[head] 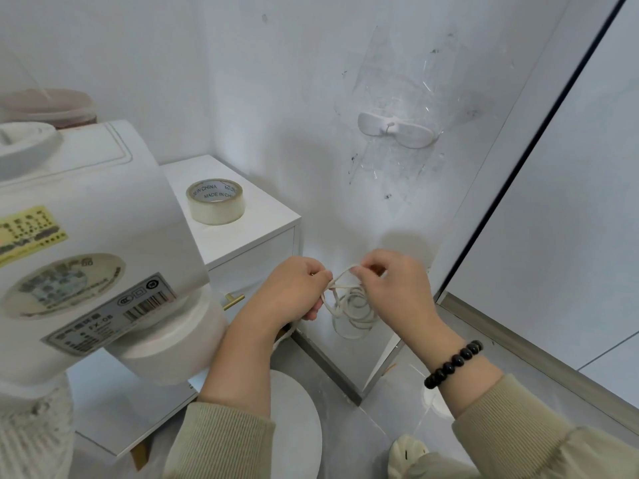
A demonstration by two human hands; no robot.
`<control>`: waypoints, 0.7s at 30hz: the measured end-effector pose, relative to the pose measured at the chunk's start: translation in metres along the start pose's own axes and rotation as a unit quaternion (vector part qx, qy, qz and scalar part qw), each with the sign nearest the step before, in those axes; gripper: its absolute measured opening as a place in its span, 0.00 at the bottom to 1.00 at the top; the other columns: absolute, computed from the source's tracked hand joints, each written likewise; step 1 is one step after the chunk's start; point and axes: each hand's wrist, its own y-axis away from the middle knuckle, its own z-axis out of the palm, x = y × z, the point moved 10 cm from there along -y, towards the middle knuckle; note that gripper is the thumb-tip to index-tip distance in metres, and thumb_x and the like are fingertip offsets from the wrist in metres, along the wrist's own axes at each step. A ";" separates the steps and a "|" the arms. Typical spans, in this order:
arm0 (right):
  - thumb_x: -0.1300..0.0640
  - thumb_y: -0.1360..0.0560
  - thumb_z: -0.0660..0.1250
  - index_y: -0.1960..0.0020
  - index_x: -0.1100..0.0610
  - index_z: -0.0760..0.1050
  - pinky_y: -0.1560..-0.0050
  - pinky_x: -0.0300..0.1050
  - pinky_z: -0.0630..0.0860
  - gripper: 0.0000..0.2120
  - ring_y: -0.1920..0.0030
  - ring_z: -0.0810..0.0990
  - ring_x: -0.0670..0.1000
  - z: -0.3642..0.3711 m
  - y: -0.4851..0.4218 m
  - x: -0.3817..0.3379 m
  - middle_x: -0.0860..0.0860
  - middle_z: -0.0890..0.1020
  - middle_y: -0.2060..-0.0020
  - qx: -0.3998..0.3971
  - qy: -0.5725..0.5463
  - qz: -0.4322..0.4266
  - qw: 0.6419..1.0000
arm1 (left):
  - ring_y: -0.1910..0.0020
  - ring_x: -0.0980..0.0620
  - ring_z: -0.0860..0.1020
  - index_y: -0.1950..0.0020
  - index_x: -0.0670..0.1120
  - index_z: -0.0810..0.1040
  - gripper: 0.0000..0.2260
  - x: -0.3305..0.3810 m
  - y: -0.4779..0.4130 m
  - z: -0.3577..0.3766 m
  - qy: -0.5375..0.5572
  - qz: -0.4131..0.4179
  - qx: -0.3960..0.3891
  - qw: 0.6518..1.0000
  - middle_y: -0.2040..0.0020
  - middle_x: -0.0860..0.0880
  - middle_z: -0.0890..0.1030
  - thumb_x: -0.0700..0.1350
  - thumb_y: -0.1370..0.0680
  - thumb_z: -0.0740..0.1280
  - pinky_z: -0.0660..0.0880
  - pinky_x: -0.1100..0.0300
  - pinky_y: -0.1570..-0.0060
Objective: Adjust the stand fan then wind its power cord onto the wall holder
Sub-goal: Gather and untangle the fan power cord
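Both grips were pinched shut on the power cord (340, 299): left hand (294, 288), right hand (394, 288), low by the wall, well below the wall holder (397, 129). Loose coils could tangle or slip before reaching it, I'd guess.

Both forearms reach forward and down, sleeves pushed back from the wrists. The left hand (294, 288) is curled in a loose fist, knuckles up. The right hand (394, 285) faces it close by, fingertips (356, 271) pinched together; a bead bracelet (453, 364) circles its wrist.
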 end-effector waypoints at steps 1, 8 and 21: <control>0.56 0.26 0.68 0.67 0.58 0.76 0.67 0.37 0.69 0.11 0.71 0.74 0.46 -0.003 0.000 0.016 0.49 0.78 0.72 0.026 -0.089 0.072 0.993 | 0.79 0.55 0.72 0.56 0.39 0.78 0.13 -0.001 0.000 -0.001 0.002 0.000 0.002 1.000 0.75 0.49 0.74 0.45 0.20 0.58 0.73 0.61 0.70; 0.62 0.25 0.63 0.47 0.55 0.76 0.54 0.41 0.72 0.08 0.58 0.76 0.47 0.001 -0.001 0.011 0.47 0.79 0.56 0.050 -0.024 -0.005 0.998 | 0.76 0.54 0.72 0.55 0.41 0.79 0.13 0.002 0.000 0.000 -0.008 0.011 0.004 1.000 0.74 0.49 0.74 0.46 0.20 0.57 0.72 0.62 0.68; 0.68 0.23 0.55 0.41 0.59 0.69 0.62 0.36 0.75 0.13 0.62 0.80 0.51 -0.013 -0.002 0.047 0.52 0.81 0.51 0.076 -0.118 0.127 0.982 | 0.80 0.58 0.71 0.54 0.43 0.77 0.13 0.000 0.002 0.002 -0.045 0.002 0.003 0.999 0.72 0.49 0.77 0.46 0.19 0.55 0.65 0.67 0.78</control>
